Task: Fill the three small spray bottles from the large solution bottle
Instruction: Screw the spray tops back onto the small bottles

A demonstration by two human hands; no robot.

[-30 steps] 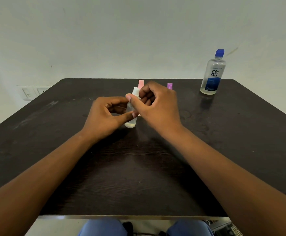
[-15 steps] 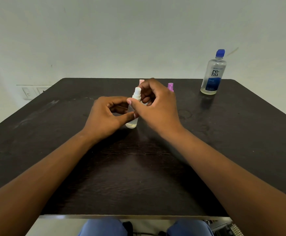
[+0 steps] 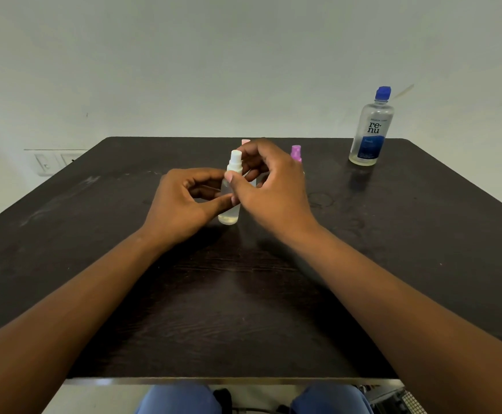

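A small clear spray bottle with a white top (image 3: pixel 232 189) stands upright on the dark table (image 3: pixel 94 264) at its middle. My left hand (image 3: pixel 184 204) grips its body between thumb and fingers. My right hand (image 3: pixel 269 186) curls round the white spray head, thumb on the neck. Behind my right hand only the tops of two other small bottles show: a pink top (image 3: pixel 245 141) and a purple top (image 3: pixel 296 153). The large solution bottle (image 3: pixel 370 130) with a blue cap stands shut at the back right.
A pale wall rises behind the table, with a switch plate (image 3: pixel 54 162) at the left. The table's front edge lies close to my knees. Faint ring marks show on the table right of my right hand.
The white-topped bottle has been tipped from a slight tilt to upright. My right hand's fingers have shifted round the spray head. The left hand has barely moved.
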